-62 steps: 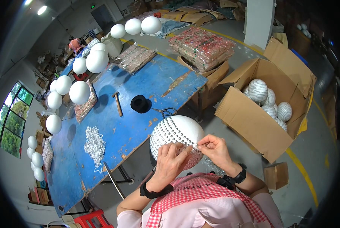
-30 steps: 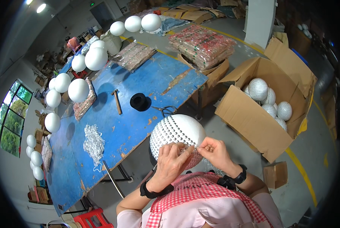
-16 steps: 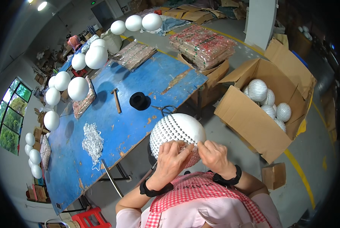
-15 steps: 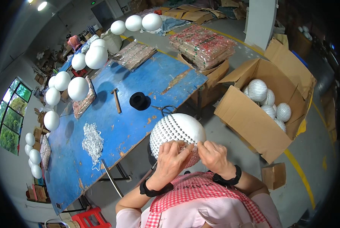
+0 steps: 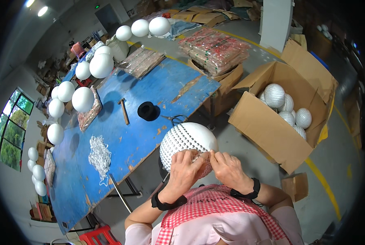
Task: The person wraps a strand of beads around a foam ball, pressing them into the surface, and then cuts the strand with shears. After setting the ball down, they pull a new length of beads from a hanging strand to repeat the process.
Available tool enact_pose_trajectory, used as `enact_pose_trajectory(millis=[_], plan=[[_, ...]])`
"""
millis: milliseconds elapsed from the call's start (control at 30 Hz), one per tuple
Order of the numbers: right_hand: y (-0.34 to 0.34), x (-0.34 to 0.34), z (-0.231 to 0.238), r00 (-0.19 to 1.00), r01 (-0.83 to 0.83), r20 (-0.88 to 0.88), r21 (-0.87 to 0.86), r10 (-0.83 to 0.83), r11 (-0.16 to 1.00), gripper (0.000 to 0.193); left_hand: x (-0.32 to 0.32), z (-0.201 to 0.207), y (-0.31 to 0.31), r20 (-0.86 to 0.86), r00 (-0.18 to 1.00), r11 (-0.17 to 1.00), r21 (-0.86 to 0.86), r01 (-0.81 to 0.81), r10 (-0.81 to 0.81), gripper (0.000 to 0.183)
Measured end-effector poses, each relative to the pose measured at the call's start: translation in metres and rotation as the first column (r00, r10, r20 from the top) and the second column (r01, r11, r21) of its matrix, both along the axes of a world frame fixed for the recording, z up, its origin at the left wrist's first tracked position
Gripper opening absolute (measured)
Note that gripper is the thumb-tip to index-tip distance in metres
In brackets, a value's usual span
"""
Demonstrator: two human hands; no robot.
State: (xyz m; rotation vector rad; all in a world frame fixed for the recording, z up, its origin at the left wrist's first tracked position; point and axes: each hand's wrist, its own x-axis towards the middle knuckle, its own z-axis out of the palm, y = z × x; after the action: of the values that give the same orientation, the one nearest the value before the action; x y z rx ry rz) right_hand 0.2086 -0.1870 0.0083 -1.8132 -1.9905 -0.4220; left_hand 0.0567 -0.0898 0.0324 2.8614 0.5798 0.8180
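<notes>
A large white ball (image 5: 204, 134) is in front of my body, off the table's near edge. Rows of silver beads (image 5: 178, 141) wrap its left side, while the upper right is bare and smooth. My left hand (image 5: 184, 171) rests against the near side of the ball, fingers curled and pressed together on the beads. Beside it my right hand (image 5: 230, 171) is closed, thumb and forefinger pinched at the ball's surface. Whatever lies between those fingertips is too small and covered to make out. The two hands' fingertips nearly meet.
On the blue table (image 5: 121, 161) lie a heap of silver bead strands (image 5: 99, 155), a hammer (image 5: 124, 112), a black hat-shaped piece (image 5: 148, 111) and scissors (image 5: 177, 119). White balls (image 5: 83, 99) stand along its far left. To the right, a cardboard box (image 5: 268, 132) holds several beaded balls (image 5: 274, 96).
The view has shifted slightly. Both hands stay at the ball; the right fingertips have moved a little closer to the left hand's.
</notes>
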Motion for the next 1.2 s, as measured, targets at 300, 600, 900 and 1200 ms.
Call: enact_pose_trajectory(millis=[300,600,900,1200], plan=[[-0.004,0.01,-0.017,0.566,0.092,-0.818,-0.06,-0.102,0.994,0.012,0.001,0.01,-0.007,-0.152,0.987,0.988,0.155,-0.024,0.047,0.046],[-0.017,0.039,-0.033,0.6,-0.06,-0.768,-0.325,-0.226,0.944,0.018,-0.011,0.02,-0.001,-0.134,0.982,0.981,0.157,-0.112,0.133,0.048],[-0.022,0.034,-0.005,0.029,-0.292,-0.984,-0.174,-0.173,0.94,0.014,-0.01,0.019,-0.008,-0.151,0.975,0.982,0.119,-0.145,0.162,0.051],[-0.029,0.02,-0.01,0.721,0.002,-0.672,-0.245,-0.172,0.969,0.011,-0.012,0.018,-0.01,-0.149,0.976,0.971,0.199,-0.129,0.16,0.046]])
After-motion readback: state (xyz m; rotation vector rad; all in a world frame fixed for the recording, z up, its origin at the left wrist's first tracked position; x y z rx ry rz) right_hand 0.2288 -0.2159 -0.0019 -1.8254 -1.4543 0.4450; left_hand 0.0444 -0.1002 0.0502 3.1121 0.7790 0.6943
